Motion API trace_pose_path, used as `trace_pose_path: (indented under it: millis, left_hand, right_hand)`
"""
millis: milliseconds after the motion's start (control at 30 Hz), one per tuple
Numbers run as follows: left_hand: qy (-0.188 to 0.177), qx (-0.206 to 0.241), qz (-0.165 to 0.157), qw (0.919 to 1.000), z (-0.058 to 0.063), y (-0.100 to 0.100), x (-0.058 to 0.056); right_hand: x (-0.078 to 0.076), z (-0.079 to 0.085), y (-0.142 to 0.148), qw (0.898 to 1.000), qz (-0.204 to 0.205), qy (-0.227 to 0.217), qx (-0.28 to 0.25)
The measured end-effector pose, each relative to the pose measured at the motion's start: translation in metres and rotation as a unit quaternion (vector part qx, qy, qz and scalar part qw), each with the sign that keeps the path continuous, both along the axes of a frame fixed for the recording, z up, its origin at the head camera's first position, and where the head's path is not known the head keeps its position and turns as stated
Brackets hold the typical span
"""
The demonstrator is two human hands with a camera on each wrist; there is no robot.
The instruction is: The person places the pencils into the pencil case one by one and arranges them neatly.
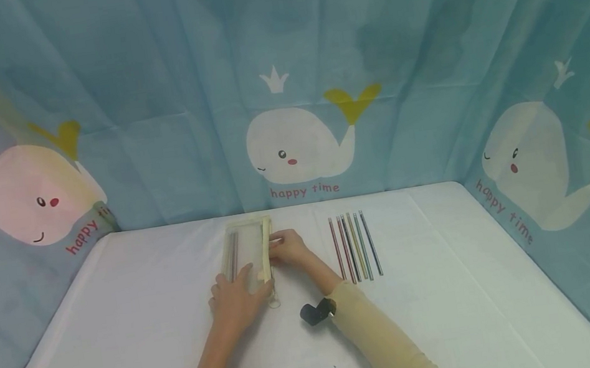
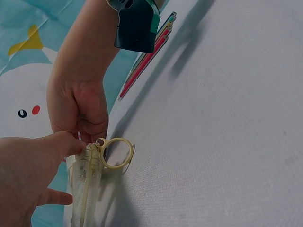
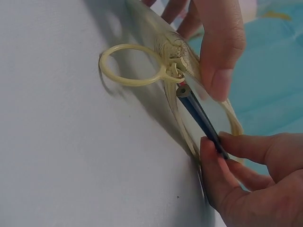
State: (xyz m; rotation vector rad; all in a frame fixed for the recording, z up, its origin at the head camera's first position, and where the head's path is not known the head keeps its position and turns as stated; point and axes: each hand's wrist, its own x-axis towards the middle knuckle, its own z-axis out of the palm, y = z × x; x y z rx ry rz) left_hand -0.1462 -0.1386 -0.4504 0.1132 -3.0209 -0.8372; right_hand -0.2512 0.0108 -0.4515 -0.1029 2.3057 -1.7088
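A cream mesh zip pouch (image 1: 253, 238) lies flat on the table, its zip edge facing right and a couple of pencils (image 1: 233, 252) showing through the mesh. My left hand (image 1: 234, 299) rests on its near part with fingers spread, the thumb pressing at the zip edge. A cream ring (image 3: 132, 80) hangs from the near end of the zip. My right hand (image 1: 288, 249) is at the pouch's right side. Between its thumb and fingertips it pinches a dark blue pencil (image 3: 199, 113), which lies along the gaping zip opening. In the head view that pencil is mostly hidden.
Right of the pouch, several pencils (image 1: 352, 248) in red, dark, yellowish, green and blue lie side by side on the white tablecloth (image 1: 449, 313). A blue curtain (image 1: 414, 148) printed with whales stands behind the table and along both sides. Each wrist carries a black camera mount.
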Motion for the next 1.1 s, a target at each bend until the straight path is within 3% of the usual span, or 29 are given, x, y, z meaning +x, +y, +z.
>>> trace_pose_path:
  millis: [333, 1100]
  left_hand:
    - [0.001, 0.001, 0.002, 1.0, 0.002, 0.002, 0.001]
    - [-0.006, -0.001, 0.002, 1.0, 0.002, 0.002, 0.001]
  right_hand:
    - [-0.007, -0.006, -0.001, 0.999, 0.014, -0.002, -0.032]
    - [-0.005, -0.005, -0.013, 1.0, 0.014, 0.017, 0.01]
